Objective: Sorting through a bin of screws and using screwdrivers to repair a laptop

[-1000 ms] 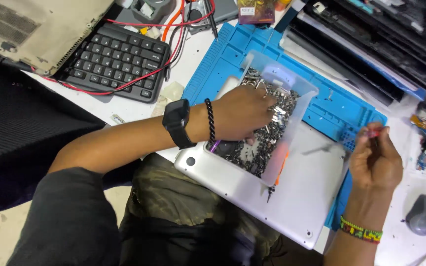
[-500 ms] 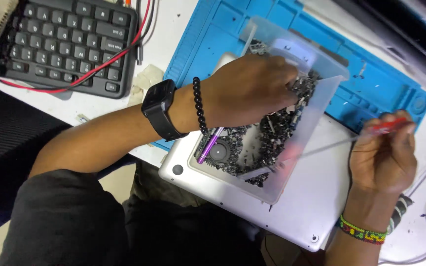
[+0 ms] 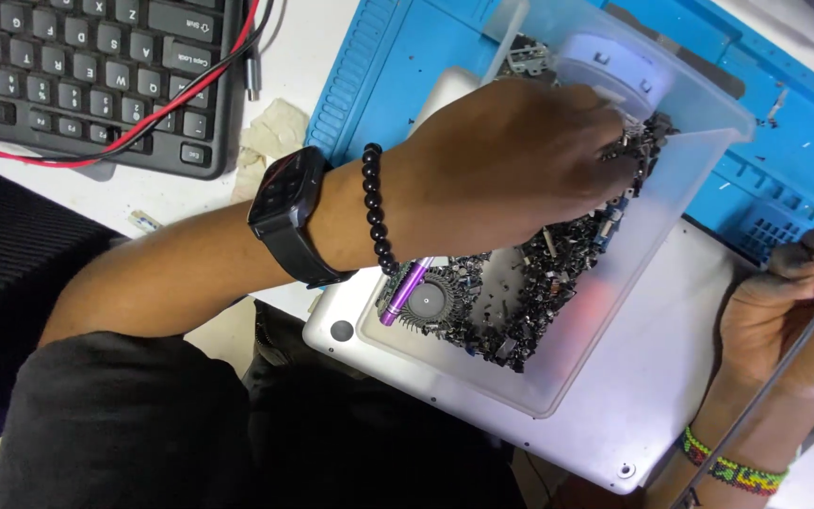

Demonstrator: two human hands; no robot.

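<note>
Crowding keyboard (image 3: 96, 75), perhaps fan (image 3: 426, 302)

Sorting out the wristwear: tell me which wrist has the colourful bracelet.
The right wrist: its bracelet is woven green, yellow and red. The left wrist has plain black beads beside a black watch.

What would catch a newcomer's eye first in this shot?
The left hand, with a black watch and black bead bracelet at the wrist, digs in a clear plastic tub of small dark screws and parts atop a silver laptop base in the centre. At the right edge the right hand grips a red-handled screwdriver beside the bright blue work mat.
</note>
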